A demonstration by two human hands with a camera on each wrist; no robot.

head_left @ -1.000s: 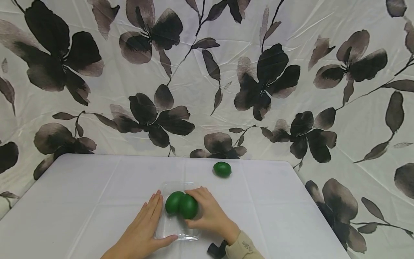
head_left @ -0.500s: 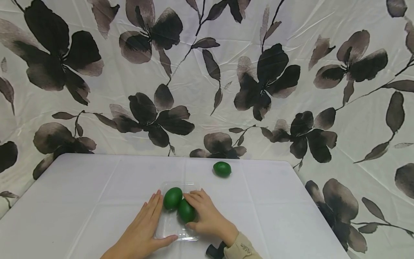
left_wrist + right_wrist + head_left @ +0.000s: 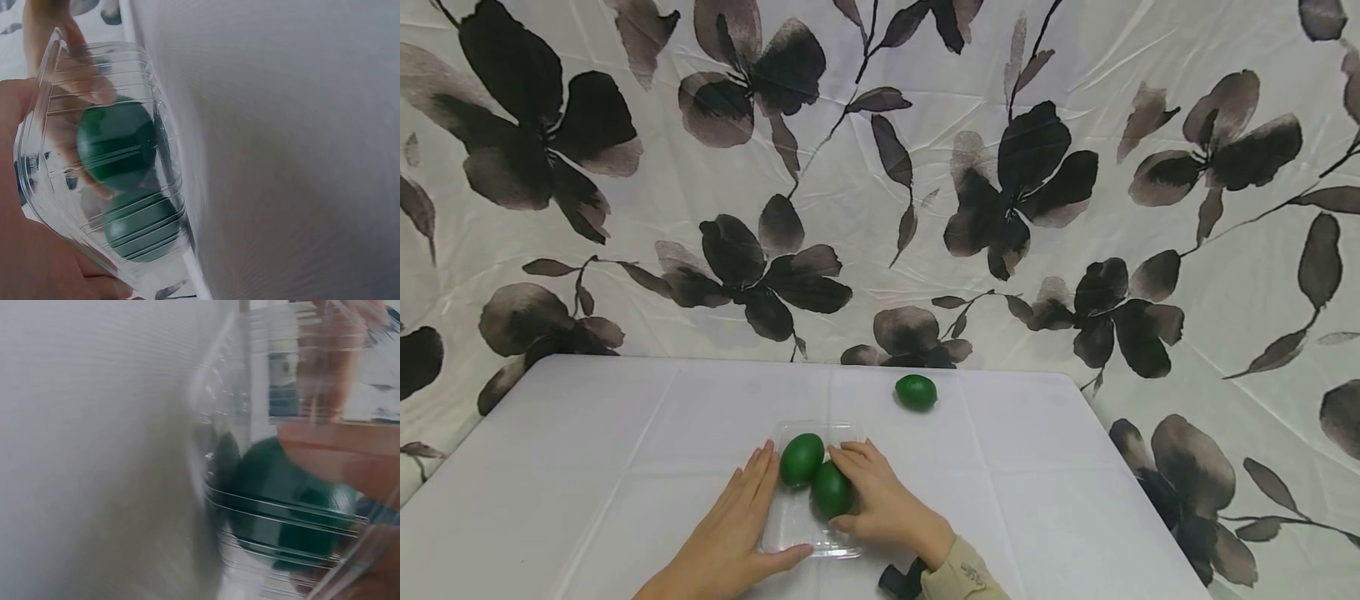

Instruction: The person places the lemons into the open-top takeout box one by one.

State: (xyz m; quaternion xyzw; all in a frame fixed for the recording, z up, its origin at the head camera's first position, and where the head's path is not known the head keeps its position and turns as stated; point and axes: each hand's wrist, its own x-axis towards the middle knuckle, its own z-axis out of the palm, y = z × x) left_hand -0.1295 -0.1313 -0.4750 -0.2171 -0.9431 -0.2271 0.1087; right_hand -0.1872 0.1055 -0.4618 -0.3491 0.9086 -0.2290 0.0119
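Note:
A clear plastic container (image 3: pixel 793 533) stands on the white table with two green limes inside. The farther lime (image 3: pixel 802 460) lies at the left side of the container. My right hand (image 3: pixel 883 504) reaches over the right rim and holds the nearer lime (image 3: pixel 832 490) between thumb and fingers, low in the container. My left hand (image 3: pixel 730 525) lies with straight fingers along the container's left side, its thumb stretched along the front edge. Through the ribbed clear wall, the left wrist view shows both limes, one lime (image 3: pixel 119 144) beside the right hand's fingers.
A third lime (image 3: pixel 916 392) lies by itself near the back edge of the table (image 3: pixel 625 433). A small black object (image 3: pixel 898 582) shows beside the right wrist. Behind the table hangs a white cloth (image 3: pixel 880 208) printed with dark flowers.
The right hand's lime has moved slightly left and down into the container. The other lime has shifted slightly to the left and away. The left hand has stayed in place.

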